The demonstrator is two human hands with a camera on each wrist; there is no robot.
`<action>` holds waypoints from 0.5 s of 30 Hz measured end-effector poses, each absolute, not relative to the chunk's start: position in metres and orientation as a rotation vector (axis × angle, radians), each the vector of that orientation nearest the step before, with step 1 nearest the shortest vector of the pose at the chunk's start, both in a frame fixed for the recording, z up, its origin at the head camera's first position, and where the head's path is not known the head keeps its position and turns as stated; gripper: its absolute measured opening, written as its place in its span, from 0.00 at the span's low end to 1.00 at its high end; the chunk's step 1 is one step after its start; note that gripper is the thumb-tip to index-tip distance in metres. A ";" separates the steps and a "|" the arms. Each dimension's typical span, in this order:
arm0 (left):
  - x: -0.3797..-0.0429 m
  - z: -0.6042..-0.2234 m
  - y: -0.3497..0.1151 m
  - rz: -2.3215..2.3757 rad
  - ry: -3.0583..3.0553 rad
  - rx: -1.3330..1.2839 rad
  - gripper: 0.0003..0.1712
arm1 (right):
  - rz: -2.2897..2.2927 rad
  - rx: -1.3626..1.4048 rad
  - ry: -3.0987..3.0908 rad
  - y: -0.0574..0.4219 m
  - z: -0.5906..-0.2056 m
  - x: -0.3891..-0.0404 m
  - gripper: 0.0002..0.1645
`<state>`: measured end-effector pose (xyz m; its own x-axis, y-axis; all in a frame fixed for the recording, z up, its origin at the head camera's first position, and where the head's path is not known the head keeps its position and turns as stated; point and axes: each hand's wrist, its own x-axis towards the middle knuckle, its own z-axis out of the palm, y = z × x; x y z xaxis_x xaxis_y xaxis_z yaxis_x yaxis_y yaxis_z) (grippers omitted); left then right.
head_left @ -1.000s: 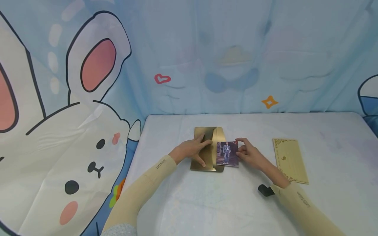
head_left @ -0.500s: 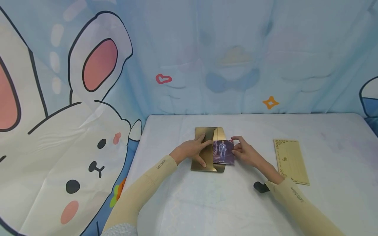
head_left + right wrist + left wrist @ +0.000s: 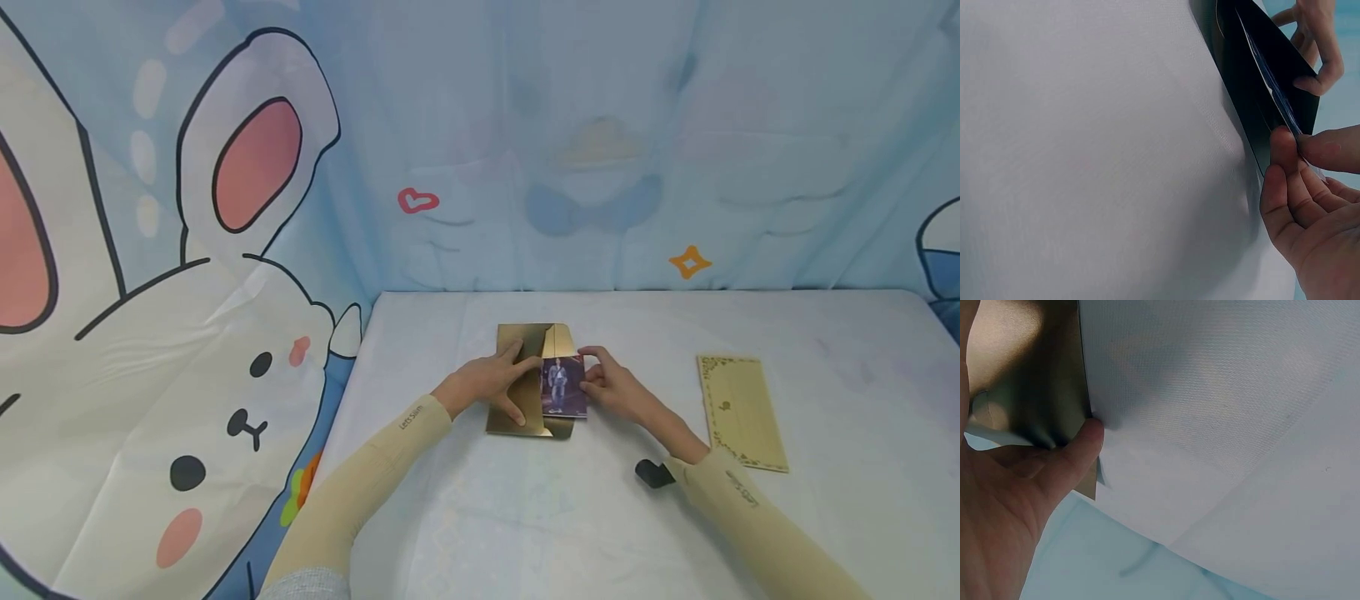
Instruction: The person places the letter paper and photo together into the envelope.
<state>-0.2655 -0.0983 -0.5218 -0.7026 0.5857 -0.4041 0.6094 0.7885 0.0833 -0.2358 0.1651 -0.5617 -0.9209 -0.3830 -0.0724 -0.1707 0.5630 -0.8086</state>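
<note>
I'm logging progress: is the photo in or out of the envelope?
The photo is partly in: its left side disappears into the envelope, while the rest, pinched by the right hand, sticks out.

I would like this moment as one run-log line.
left hand: on gold envelope; right hand: pinching photo card; photo card: partly inside envelope; patterned gold item: farther right

A white-covered table (image 3: 600, 517) bears a shiny gold envelope (image 3: 531, 396) and, well apart, a border-patterned gold rectangle (image 3: 742, 412).

Passage between gold envelope (image 3: 532, 396) and patterned card (image 3: 742, 412), right forearm (image 3: 677, 432) barring the near side
</note>
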 end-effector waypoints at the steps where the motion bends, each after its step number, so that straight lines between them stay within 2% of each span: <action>1: -0.266 -0.522 -0.098 -0.079 2.567 0.902 0.65 | -1.280 -0.453 2.556 0.164 -0.562 -0.236 0.35; 15: -0.266 -0.521 -0.099 -0.037 2.562 0.911 0.63 | -1.345 -0.534 2.501 0.154 -0.565 -0.241 0.35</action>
